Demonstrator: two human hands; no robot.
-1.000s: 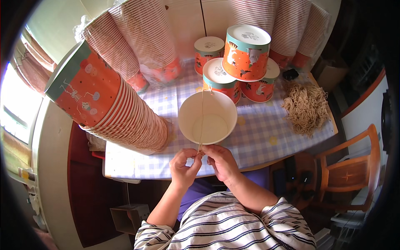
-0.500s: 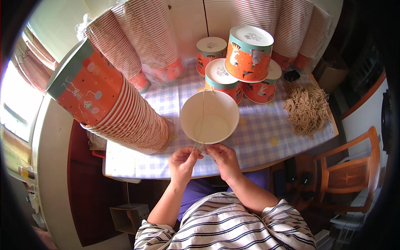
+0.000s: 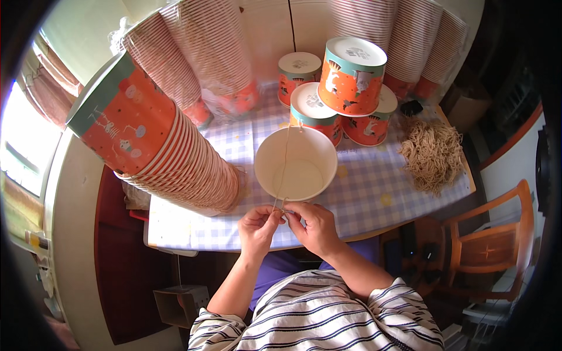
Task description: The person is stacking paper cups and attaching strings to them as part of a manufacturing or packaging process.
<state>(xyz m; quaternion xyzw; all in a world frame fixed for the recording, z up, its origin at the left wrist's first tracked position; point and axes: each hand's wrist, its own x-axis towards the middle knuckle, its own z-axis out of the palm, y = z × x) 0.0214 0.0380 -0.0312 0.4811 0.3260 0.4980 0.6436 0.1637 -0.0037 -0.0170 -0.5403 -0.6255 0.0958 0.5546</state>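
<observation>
Head view: the cord [image 3: 285, 159] is pinched between thumb and fingers by the left hand [image 3: 256, 231], while the right hand [image 3: 317, 227] is pressed together at the fingertips beside it — apparently on the same cord. The open bucket [image 3: 321, 159] is set on the checked cloth [image 3: 199, 229] just beyond, its mouth crossed by the cord. Light, even tension should be kept — paper is probably easily bent. Loose cords [image 3: 433, 157] are heaped to the right.

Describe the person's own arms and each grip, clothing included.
Loose white fabric sleeves with narrow dark stripes leave both forearms bare. The left grip and the right grip are bare too: no gloves, watch or bracelet show.
</observation>
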